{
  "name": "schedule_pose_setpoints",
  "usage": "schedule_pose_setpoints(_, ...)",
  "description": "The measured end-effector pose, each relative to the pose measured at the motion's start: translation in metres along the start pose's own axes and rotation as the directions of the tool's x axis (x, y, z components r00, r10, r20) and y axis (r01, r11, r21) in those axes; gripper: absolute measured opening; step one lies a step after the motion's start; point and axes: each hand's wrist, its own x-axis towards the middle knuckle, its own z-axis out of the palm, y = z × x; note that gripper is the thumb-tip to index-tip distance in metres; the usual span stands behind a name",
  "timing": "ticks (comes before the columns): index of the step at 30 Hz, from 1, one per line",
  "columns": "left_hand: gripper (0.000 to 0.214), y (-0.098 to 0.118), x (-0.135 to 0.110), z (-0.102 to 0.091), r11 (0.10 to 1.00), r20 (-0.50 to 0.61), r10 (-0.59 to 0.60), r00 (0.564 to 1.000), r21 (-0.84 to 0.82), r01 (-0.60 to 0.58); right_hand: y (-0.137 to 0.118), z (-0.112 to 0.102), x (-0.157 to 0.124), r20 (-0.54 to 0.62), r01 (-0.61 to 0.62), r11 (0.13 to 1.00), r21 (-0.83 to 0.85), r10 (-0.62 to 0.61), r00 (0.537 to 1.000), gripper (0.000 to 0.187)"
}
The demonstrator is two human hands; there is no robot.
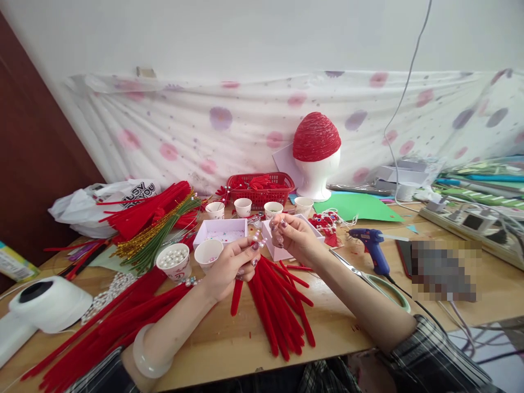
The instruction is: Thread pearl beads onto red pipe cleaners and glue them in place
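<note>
My left hand (233, 267) pinches a small cluster of pearl beads (257, 238) between thumb and fingers, above the table. Close to its right, my right hand (301, 238) has thumb and fingertips pressed together; whatever is between them is too small to make out. A bundle of red fuzzy pipe cleaners (278, 311) fans out on the table below both hands. Left of my left hand stand a paper cup of white pearls (173, 261) and a paper cup with a few pink beads (208, 254). Behind the hands are a shallow white box (220, 230) and a second white box (278, 251).
A blue glue gun (371, 248) and scissors (382, 286) lie at right, near a power strip (477, 232). A foam head with a red cap (316, 139) and a red basket (262, 197) stand behind. Green and gold stems (164, 234) and a white device (49, 305) are left.
</note>
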Motion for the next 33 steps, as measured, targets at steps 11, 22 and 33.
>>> schedule_pose_setpoints(11,0.036,0.027,-0.028,0.002,0.987,-0.065,0.042,0.997,0.157,-0.032,0.007,0.003,0.003,-0.028,-0.108,0.990,0.088,0.111,0.993,0.044)
schedule_pose_setpoints(22,0.047,0.065,-0.069,-0.051,0.925,-0.349,0.186,0.918,0.377,-0.045,0.011,0.004,0.003,0.007,-0.190,0.978,0.087,0.190,0.982,0.045)
schedule_pose_setpoints(33,0.013,0.060,-0.077,-0.050,0.986,-0.239,0.095,0.966,0.157,-0.058,0.012,0.004,-0.001,0.077,-0.233,0.971,0.049,0.229,0.970,0.043)
